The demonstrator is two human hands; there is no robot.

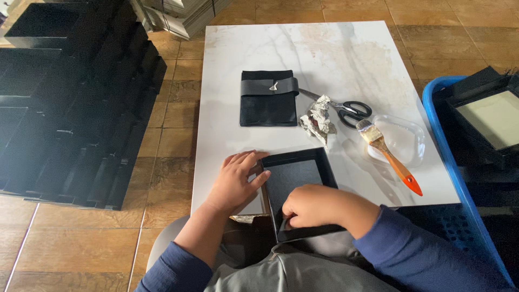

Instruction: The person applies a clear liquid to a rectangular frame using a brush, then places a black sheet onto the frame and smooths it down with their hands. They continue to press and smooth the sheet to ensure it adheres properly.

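A shallow black box tray (296, 177) lies at the near edge of the white marble table (303, 59). My left hand (236, 179) rests flat against the tray's left wall, fingers spread. My right hand (309, 206) is curled over the tray's near edge, fingertips pressing inside its bottom corner. A strip of silvery foil (246, 218) shows under the tray at the table's edge.
Farther back lie a black fabric-covered piece with a ribbon band (268, 98), crumpled foil (318, 120), black-handled scissors (346, 108), and an orange-handled brush (387, 154) resting on a clear plastic dish (406, 136). Stacked black trays (70, 103) cover the floor left; a blue crate (459, 178) stands right.
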